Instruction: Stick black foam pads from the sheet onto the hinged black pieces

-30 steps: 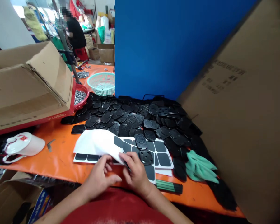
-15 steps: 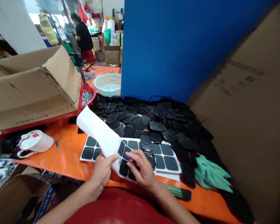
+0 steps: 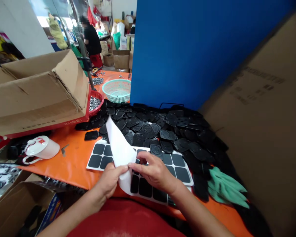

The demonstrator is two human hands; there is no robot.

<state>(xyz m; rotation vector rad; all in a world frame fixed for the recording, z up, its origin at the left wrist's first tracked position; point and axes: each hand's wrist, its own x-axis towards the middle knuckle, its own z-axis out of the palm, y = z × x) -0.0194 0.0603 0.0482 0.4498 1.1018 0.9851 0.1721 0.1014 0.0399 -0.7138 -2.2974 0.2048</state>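
Note:
My left hand (image 3: 110, 181) pinches the lower edge of a white backing sheet (image 3: 118, 148) that curls upward from a sheet of black adhesive pads (image 3: 148, 188). My right hand (image 3: 156, 171) rests on that pad sheet with fingers curled, its fingertips meeting the left hand at the peeled edge. Under it lies another pad sheet (image 3: 100, 155) flat on the orange table (image 3: 71, 166). Behind them spreads a pile of black plastic plates (image 3: 153, 126).
A big open cardboard box (image 3: 37, 92) stands at left, a white cap (image 3: 40, 148) beside it. A red bowl of metal parts (image 3: 95, 102) and a teal basket (image 3: 116, 89) sit behind. Blue panel (image 3: 187, 49) and a cardboard sheet (image 3: 268, 125) wall the right. Green gloves (image 3: 224, 188) lie right. A person works far behind.
The white backing has been peeled further and now stands more upright. The pad sheet has come closer to me, and both hands have shifted slightly right along its edge.

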